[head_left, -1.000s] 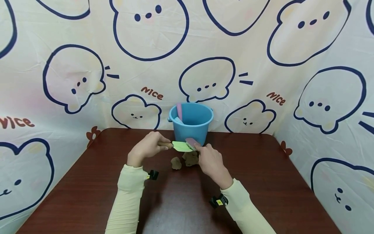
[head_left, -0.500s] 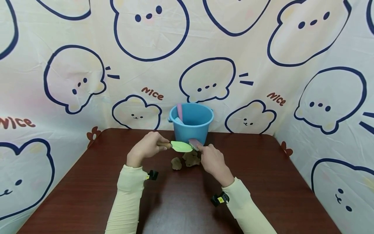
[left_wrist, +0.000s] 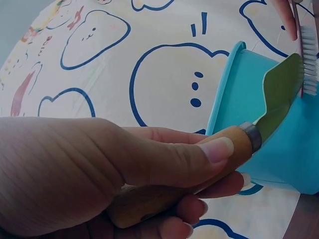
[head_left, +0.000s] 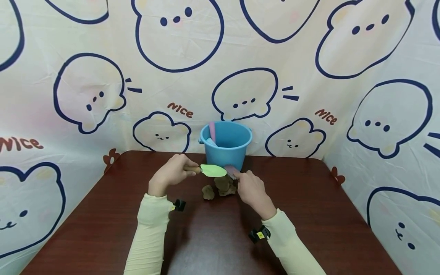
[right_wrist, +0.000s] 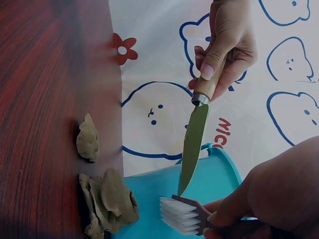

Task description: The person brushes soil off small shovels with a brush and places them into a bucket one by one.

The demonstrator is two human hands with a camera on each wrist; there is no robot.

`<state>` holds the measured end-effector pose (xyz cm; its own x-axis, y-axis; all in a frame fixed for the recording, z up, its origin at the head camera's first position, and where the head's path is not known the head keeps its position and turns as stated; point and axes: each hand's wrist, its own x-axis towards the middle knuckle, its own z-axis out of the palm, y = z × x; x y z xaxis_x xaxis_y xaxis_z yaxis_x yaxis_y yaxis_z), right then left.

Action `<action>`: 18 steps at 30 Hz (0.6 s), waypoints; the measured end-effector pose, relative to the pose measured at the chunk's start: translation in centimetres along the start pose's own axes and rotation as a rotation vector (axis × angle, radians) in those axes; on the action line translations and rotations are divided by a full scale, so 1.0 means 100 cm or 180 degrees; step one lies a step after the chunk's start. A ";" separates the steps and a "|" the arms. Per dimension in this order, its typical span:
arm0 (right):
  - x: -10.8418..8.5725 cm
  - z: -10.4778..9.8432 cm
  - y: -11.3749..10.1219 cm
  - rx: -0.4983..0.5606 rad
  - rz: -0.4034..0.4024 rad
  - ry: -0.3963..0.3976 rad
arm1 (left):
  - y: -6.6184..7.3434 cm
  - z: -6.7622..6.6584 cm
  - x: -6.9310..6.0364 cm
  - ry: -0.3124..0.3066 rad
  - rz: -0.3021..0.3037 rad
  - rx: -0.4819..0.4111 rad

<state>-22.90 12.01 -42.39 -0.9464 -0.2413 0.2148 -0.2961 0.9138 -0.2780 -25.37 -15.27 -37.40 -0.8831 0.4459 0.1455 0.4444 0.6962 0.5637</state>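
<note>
My left hand [head_left: 172,172] grips the wooden handle of a small trowel with a light green blade [head_left: 213,170], held level above the table. My right hand [head_left: 252,191] pinches a mauve brush [head_left: 231,170] with white bristles [right_wrist: 179,216]. In the right wrist view the brush head meets the trowel's tip; whether they touch I cannot tell. Below the tools, a pile of brown clay-like pieces [head_left: 225,187] lies on the table, with a smaller lump [head_left: 207,192] to its left. The trowel blade [left_wrist: 279,89] carries nothing that I can make out.
Just behind the tools stands a light blue bucket [head_left: 227,156], with a pink handle [head_left: 212,131] and a light blue piece [head_left: 211,142] sticking up inside. The dark red-brown table [head_left: 213,244] ends at a cloth backdrop [head_left: 192,88] printed with bears.
The brush has slid right and slightly down, off the blade towards its tip. The trowel has shifted a little left. The clay-like pile now looks taller beneath the blade.
</note>
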 end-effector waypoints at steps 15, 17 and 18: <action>-0.007 -0.012 -0.017 0.0514 -0.0001 0.0125 | 0.003 0.006 0.004 -0.0085 0.0022 -0.0047; -0.008 -0.011 -0.021 0.0594 -0.0102 0.0116 | 0.005 0.008 0.005 -0.0119 0.0062 -0.0054; -0.009 -0.010 -0.024 0.0616 -0.0153 0.0105 | 0.005 0.009 0.006 -0.0130 0.0082 -0.0053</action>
<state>-21.26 10.36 -41.02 -0.9267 -0.2696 0.2619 -0.3633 0.8207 -0.4409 -25.55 -14.10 -37.74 -0.8645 0.4863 0.1271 0.4640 0.6750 0.5737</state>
